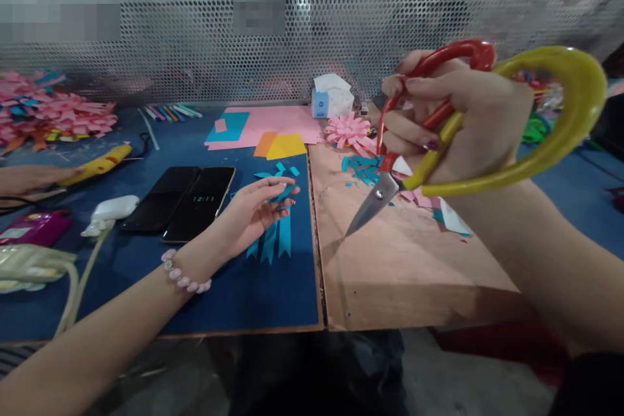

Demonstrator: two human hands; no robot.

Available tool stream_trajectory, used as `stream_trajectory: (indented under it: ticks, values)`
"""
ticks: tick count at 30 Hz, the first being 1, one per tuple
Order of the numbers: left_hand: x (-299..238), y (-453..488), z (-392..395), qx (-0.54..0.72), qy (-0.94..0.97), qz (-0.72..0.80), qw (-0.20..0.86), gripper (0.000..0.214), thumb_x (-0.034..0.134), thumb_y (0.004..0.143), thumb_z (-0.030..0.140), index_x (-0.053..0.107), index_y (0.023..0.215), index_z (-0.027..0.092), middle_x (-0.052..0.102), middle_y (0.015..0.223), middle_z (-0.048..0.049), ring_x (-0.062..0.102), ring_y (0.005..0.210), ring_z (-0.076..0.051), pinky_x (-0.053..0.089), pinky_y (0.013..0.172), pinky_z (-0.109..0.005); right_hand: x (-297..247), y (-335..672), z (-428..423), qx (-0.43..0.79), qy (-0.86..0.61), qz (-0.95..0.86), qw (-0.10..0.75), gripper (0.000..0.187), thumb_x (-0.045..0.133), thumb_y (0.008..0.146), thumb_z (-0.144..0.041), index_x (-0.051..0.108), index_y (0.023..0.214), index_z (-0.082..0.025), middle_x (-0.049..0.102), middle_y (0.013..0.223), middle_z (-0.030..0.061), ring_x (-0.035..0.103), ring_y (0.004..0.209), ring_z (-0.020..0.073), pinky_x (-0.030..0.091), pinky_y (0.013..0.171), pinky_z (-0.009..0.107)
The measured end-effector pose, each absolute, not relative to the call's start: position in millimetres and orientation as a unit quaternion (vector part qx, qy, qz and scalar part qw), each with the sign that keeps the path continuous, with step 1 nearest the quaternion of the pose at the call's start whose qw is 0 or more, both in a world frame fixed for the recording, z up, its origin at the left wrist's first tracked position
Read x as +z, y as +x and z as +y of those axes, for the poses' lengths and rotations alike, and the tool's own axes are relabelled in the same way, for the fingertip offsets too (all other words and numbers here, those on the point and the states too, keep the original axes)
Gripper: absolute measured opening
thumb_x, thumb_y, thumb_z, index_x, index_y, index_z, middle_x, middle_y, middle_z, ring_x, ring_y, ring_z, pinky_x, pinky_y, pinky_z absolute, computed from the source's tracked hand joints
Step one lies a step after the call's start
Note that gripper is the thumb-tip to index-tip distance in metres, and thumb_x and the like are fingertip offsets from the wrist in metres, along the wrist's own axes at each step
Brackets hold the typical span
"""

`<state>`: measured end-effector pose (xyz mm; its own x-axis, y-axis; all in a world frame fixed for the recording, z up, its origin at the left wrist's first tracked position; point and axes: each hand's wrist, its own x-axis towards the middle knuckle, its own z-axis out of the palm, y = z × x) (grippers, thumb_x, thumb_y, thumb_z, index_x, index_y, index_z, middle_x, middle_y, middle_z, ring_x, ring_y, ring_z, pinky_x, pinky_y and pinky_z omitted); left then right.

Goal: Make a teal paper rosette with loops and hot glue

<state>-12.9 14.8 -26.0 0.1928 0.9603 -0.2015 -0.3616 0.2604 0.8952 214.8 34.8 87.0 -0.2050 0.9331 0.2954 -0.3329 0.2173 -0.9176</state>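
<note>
1. My right hand (463, 123) is raised over the wooden board (400, 273) on the right of the surface (244, 299). Its fingers are curled tight through the scissors (375, 201), and the palm hides part of the handles.
2. My left hand (253, 208) rests mid-surface, fingers loosely spread, tips covering the tops of the teal strips (277, 240).
3. Another person's hand (29, 179) is cut off at the left edge.

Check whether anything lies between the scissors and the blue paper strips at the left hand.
Nothing visible does. The right hand holds the scissors raised over the wooden board; the paper strips lie on the blue mat by the left hand, with only bare board between.
</note>
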Motion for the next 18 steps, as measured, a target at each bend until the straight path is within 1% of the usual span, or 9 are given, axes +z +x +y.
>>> stream_trajectory:
  ticks: [3,6,11,16,18]
  values:
    - [-27,-13,15,0.488,0.369,0.405,0.680,0.021,0.069,0.077,0.022,0.069,0.096,0.014,0.067,0.097,-0.0075,0.059,0.071,-0.009,0.051,0.065,-0.019,88,209,24,0.554,-0.273,-0.561,0.551,0.016,0.040,0.080,-0.004,0.044,0.082,-0.019,0.046,0.078,-0.0045,0.021,0.033,0.0032,0.015,0.036,0.021]
    - [-27,-14,15,0.484,0.376,0.404,0.679,0.021,0.069,0.077,0.023,0.069,0.096,0.014,0.066,0.098,-0.0073,0.059,0.072,-0.010,0.051,0.065,-0.020,88,209,23,0.542,-0.273,-0.571,0.552,0.018,0.041,0.080,-0.003,0.043,0.085,-0.020,0.046,0.079,-0.0055,0.023,0.034,0.0028,0.020,0.036,0.021]
    - [-27,-14,13,0.478,0.380,0.407,0.679,0.021,0.069,0.077,0.023,0.069,0.096,0.014,0.067,0.097,-0.0074,0.060,0.072,-0.010,0.051,0.065,-0.020,86,209,22,0.538,-0.273,-0.580,0.548,0.018,0.045,0.078,-0.005,0.040,0.085,-0.021,0.045,0.078,-0.0059,0.023,0.035,0.0023,0.020,0.035,0.020]
    - [-25,-12,12,0.479,0.374,0.409,0.681,0.020,0.069,0.077,0.022,0.069,0.095,0.014,0.068,0.096,-0.0078,0.061,0.072,-0.010,0.050,0.065,-0.019,97,195,5,0.527,-0.358,-0.550,0.540,0.021,0.033,0.080,-0.002,0.037,0.083,-0.023,0.042,0.076,-0.0072,0.019,0.033,0.0028,0.021,0.033,0.017]
    - [-25,-12,12,0.479,0.374,0.408,0.681,0.021,0.069,0.077,0.022,0.069,0.096,0.013,0.068,0.095,-0.0079,0.061,0.072,-0.011,0.050,0.064,-0.019,104,190,-3,0.495,-0.390,-0.566,0.530,0.025,0.029,0.075,0.001,0.036,0.079,-0.023,0.040,0.074,-0.0070,0.020,0.031,0.0032,0.022,0.032,0.018]
